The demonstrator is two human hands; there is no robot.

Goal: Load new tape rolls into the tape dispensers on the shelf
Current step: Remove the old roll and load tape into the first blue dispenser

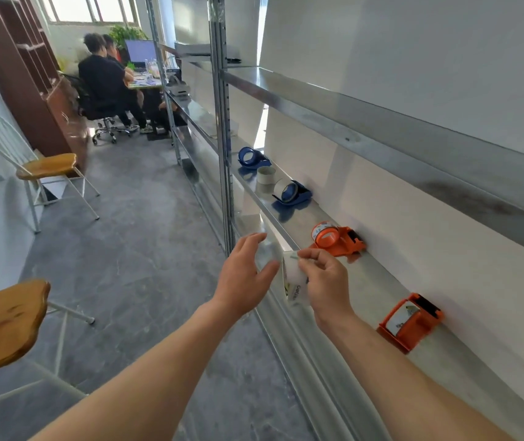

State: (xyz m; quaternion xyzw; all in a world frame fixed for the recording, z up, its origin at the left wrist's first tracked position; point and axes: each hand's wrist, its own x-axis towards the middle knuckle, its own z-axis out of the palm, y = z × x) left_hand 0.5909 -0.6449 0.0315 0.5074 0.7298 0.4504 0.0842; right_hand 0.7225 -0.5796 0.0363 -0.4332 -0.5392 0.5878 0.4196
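Here, four dispensers (338, 240) line a metal shelf (378, 291) above grey floor (146, 218).

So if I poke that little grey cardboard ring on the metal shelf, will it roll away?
Probably not: the grey cardboard ring sits on its flat end, so it would likely slide. It looks hollow and thin, so probably light and squashable.
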